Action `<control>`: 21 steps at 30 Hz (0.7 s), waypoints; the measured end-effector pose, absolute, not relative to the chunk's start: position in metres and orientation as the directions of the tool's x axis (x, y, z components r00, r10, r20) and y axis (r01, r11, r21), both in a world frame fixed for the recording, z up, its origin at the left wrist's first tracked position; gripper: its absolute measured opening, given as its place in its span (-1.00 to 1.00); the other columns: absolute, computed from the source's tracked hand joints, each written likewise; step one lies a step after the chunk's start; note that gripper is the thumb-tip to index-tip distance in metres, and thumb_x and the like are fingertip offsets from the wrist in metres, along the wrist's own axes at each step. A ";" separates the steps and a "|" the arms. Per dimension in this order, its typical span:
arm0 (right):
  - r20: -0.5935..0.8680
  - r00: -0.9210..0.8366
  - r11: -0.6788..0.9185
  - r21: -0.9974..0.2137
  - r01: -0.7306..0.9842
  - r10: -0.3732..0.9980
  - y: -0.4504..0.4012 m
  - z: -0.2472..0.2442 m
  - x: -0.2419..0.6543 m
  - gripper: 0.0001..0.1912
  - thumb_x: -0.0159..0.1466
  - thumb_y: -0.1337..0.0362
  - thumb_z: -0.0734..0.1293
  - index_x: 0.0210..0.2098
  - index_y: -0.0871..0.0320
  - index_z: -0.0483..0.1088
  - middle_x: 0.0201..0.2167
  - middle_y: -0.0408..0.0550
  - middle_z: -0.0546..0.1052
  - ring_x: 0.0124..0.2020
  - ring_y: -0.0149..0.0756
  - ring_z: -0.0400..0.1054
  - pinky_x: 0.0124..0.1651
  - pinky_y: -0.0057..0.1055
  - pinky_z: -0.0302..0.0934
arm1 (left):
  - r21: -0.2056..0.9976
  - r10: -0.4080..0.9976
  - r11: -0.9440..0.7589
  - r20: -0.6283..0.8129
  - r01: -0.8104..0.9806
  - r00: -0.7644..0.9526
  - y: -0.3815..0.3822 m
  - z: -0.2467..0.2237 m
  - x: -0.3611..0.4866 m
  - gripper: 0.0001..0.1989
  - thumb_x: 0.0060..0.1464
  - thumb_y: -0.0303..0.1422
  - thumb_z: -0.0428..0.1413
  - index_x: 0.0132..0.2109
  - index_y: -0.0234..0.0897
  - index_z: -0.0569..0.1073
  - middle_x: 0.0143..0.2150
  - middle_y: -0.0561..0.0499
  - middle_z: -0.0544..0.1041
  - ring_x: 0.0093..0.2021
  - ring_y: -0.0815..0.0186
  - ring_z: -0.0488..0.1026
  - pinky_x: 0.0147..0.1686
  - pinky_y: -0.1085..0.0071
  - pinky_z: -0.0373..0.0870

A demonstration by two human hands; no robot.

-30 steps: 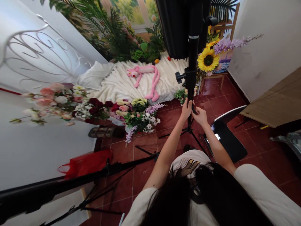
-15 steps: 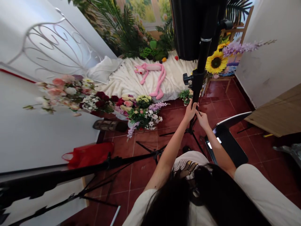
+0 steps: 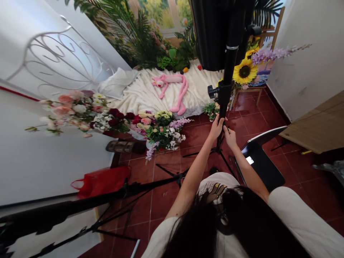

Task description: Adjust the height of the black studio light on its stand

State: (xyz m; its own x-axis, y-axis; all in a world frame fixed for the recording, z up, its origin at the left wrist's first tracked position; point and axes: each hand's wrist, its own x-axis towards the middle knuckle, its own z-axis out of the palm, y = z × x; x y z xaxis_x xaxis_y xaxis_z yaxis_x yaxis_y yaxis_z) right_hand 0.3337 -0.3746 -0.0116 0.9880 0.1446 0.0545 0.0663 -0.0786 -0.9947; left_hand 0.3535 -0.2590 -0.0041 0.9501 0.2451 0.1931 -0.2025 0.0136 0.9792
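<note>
A black light stand [image 3: 225,94] rises in front of me, with a large black lamp head or softbox [image 3: 209,39] near its top. My left hand [image 3: 216,127] is closed around the pole below a clamp knob [image 3: 211,92]. Just lower and to the right, my right hand [image 3: 229,137] pinches at the same pole. Its fingers hide the exact part they grip, perhaps a lower knob. The stand's spread legs [image 3: 223,157] rest on the red tiled floor.
Another black stand [image 3: 107,193] slants across the lower left. A bed with a cream blanket [image 3: 139,89] holds a pink plush toy [image 3: 174,79]. Artificial flowers [image 3: 161,129] stand before it. A black chair [image 3: 262,165] is at right, a red bag [image 3: 104,179] at left.
The view has shifted slightly. My right hand's fingers have turned a little against the pole, now more upright. My left hand keeps its grip in the same place.
</note>
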 end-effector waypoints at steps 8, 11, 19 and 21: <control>-0.003 0.979 -0.268 -0.962 0.053 0.203 -0.386 -0.019 0.306 -0.24 0.31 -0.52 0.10 -0.53 0.04 0.12 -0.60 -0.21 0.19 -0.48 -0.35 0.09 -0.38 -0.40 0.04 | 0.987 0.270 -0.072 0.160 -0.146 0.949 -0.239 -0.043 0.299 -0.41 0.34 0.12 0.10 0.24 -0.21 0.55 0.35 -0.21 0.55 0.34 0.10 0.50 0.40 0.15 0.38; -0.121 0.906 -0.463 -0.882 0.089 0.406 -0.398 -0.029 0.286 -0.33 0.42 -0.33 0.16 -0.56 0.06 0.17 -0.60 -0.18 0.31 -0.46 -0.32 0.23 -0.29 -0.40 0.12 | 0.998 0.249 -0.011 -0.057 0.061 0.967 -0.215 -0.091 0.224 -0.35 0.24 0.21 0.12 0.12 -0.25 0.61 0.18 -0.24 0.65 0.18 0.06 0.61 0.27 0.08 0.51; -0.690 0.480 -0.837 -0.495 0.235 0.543 -0.403 -0.052 0.264 -0.70 0.49 0.19 0.31 -0.34 0.16 0.52 -0.44 -0.04 0.65 -0.36 -0.26 0.53 -0.25 -0.44 0.21 | 0.826 0.739 0.225 -0.490 0.517 0.463 -0.092 -0.178 -0.034 -0.38 -0.15 0.27 0.24 -0.24 -0.21 0.58 -0.31 -0.09 0.69 -0.26 0.04 0.69 -0.05 0.00 0.63; -0.708 0.453 -0.840 -0.453 0.297 0.542 -0.395 -0.053 0.263 -0.72 0.51 0.17 0.30 -0.23 0.20 0.56 -0.35 0.01 0.69 -0.31 -0.25 0.56 -0.23 -0.45 0.22 | 0.822 0.872 0.164 -0.379 0.545 0.309 -0.063 -0.168 -0.078 -0.46 -0.07 0.23 0.19 -0.30 -0.18 0.53 -0.41 -0.05 0.64 -0.36 0.04 0.66 -0.12 -0.03 0.63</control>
State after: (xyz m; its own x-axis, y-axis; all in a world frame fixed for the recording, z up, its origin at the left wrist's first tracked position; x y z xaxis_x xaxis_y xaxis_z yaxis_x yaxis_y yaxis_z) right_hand 0.2633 -0.3951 -0.0534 0.4532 0.5420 -0.7077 0.2974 -0.8404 -0.4532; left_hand -0.0781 -0.0626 -0.1684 0.3094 0.8719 -0.3794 0.5452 0.1643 0.8220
